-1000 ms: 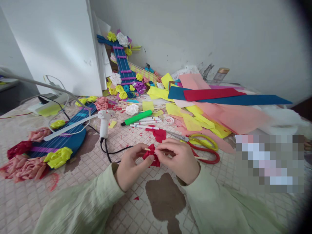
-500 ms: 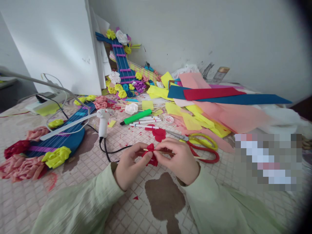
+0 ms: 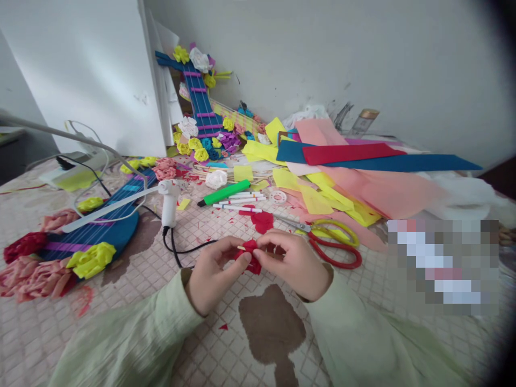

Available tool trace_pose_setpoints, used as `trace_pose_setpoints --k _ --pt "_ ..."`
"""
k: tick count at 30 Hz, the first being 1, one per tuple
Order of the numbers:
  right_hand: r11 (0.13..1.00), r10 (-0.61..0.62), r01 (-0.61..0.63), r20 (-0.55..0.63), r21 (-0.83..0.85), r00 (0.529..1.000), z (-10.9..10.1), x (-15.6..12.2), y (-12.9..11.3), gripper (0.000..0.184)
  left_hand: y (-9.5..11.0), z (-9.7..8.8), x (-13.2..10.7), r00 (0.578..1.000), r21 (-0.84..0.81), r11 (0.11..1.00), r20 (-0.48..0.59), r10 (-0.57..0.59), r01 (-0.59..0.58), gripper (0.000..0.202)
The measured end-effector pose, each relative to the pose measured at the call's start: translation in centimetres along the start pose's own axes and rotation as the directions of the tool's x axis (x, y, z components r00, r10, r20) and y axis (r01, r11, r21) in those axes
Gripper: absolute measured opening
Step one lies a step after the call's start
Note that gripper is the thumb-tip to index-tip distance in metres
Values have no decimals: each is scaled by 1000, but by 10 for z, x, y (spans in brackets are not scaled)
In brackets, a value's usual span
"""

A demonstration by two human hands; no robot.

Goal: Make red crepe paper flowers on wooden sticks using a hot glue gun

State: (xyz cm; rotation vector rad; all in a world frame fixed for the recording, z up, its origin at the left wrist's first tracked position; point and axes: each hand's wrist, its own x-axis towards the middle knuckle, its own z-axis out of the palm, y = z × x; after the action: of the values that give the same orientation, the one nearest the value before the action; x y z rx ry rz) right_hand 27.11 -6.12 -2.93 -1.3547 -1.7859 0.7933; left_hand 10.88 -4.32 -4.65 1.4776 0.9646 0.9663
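Observation:
Both hands meet over the table, pinching one small piece of red crepe paper (image 3: 253,265). My left hand (image 3: 215,271) grips its left side between thumb and fingers. From the right, my right hand (image 3: 300,263) has thumb and fingertips closed on the same paper. The pale tip of a thin wooden stick (image 3: 242,248) shows at the top of the red paper; the rest of the stick is mostly hidden by the fingers. Just beyond the hands lies a cut red paper piece (image 3: 262,221). Scissors (image 3: 334,244) with yellow and red handles rest beside my right hand.
A white hot glue gun (image 3: 169,207) stands left, its black cord trailing near my left hand. A blue paper guitar with paper flowers (image 3: 116,228) lies further left. Behind are a green marker (image 3: 226,192), white pens (image 3: 242,201) and coloured crepe strips (image 3: 355,155).
The stick's long end, which stuck out to the right past my right hand, no longer shows there. My right hand has shifted slightly, and its fingers still pinch the red paper.

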Motion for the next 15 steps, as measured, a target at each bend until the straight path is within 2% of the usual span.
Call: trace_pose_setpoints --k 7,13,15 --pt "999 54 -54 -16 9 998 -1 2 5 7 3 -4 1 1000 18 1000 12 -19 18 19" --pt "996 80 -79 -40 32 996 -4 3 4 9 5 -12 -1 999 134 990 14 49 -50 23" --pt "995 99 -97 -64 24 993 -4 3 3 10 9 -18 -1 993 214 971 -22 117 -109 21"
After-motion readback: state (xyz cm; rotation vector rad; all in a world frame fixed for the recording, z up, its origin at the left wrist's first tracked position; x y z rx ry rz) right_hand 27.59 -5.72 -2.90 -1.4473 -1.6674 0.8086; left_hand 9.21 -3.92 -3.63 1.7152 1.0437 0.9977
